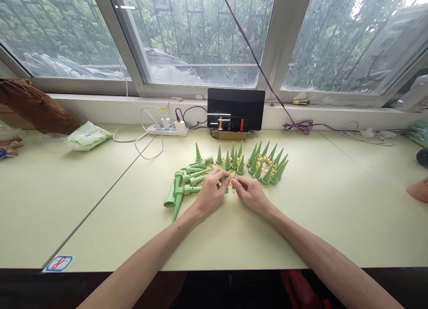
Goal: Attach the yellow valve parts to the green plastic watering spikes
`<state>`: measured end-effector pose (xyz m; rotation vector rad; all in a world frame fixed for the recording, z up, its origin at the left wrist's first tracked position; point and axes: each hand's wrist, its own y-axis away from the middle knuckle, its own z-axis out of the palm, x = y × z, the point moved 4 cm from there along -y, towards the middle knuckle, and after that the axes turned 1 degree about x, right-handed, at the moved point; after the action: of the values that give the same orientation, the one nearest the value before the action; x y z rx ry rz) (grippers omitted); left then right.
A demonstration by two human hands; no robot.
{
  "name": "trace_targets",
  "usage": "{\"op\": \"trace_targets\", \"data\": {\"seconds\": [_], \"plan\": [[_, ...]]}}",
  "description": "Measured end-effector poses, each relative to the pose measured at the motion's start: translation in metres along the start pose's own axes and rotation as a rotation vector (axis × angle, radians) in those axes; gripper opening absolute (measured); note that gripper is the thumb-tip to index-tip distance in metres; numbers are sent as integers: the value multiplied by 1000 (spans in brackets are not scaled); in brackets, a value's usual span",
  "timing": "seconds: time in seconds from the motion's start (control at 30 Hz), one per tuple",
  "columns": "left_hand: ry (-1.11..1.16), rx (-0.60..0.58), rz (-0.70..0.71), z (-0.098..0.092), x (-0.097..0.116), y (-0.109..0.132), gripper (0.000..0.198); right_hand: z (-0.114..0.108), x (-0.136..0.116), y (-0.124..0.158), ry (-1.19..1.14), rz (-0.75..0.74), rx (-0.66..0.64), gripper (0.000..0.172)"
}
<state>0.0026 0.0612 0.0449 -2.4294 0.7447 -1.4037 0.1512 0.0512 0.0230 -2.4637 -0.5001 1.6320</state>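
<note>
My left hand (pixel 213 187) and my right hand (pixel 250 193) meet above the table, each closed in a pinch. Their fingertips nearly touch, and whatever small thing is between them is too small to make out. Small yellow plastic pieces (pixel 233 174) lie just behind and under the fingers. Left of my left hand, green plastic watering spikes (pixel 179 197) lie in a loose pile, some with caps on. Behind my hands is a group of upright green cones (pixel 240 165). Farther right, more green cones (pixel 266 177) stand in a ring around yellow pieces (pixel 266 159).
A black tablet (pixel 236 104) leans at the back, with a phone (pixel 232 124) before it. A power strip (pixel 169 129) with white cables sits left of them. A wipes packet (pixel 88 136) and brown bag (pixel 33 106) lie left. Part of a person's skin (pixel 418 191) shows at right.
</note>
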Motion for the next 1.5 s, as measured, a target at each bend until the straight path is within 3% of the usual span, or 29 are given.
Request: {"op": "trace_targets", "data": {"seconds": [0.23, 0.53, 1.33, 1.5], "plan": [[-9, 15, -4, 0, -3, -1, 23, -1, -3, 1, -52, -8, 0, 30], [-27, 14, -3, 0, -3, 0, 24, 1, -6, 1, -64, -24, -44, 25], [-19, -11, 68, 1, -1, 1, 20, 1, 2, 0, 47, -29, -13, 52], [-34, 1, 55, 1, -2, 1, 20, 0, -2, 1, 5, -14, -14, 46]]}}
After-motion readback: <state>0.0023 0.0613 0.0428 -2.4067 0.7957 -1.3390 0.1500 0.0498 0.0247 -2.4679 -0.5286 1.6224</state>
